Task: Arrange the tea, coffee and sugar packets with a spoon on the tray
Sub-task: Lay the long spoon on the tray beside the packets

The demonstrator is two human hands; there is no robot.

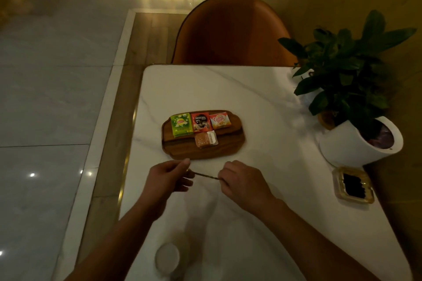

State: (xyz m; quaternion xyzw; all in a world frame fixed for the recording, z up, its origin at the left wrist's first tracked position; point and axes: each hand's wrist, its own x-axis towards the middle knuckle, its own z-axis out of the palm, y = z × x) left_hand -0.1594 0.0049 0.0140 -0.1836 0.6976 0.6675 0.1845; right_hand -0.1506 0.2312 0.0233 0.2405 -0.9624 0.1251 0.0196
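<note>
Hands meet over the white marble table (262,107), just in front of the wooden tray (182,150). The left hand (165,179) and the right hand (242,181) each pinch one end of a thin, dark spoon (206,175), which hangs level between them above the table top, close to the tray's near edge but apart from it. The fingers (186,163) of the left hand are closed on one end of the spoon, and those of the right hand are curled around the other end; which end is the bowl cannot be told in the dim light.

The tray sits toward the left edge of the table, about halfway along it. Along its far edge three packets lie side by side in a row: a green tea packet (181,124) at the left, a red coffee packet (201,121) in the middle, touching it, and a creamer packet (220,120) at the right. Just nearer than the coffee packet lies a small orange sugar packet (205,139).

Near the right edge of the table stands a white pot with a leafy plant (347,70), and nearer than it a glass ashtray (352,185). An orange chair (233,32) stands at the far edge. A blurred round object (167,258) lies near the front edge.
</note>
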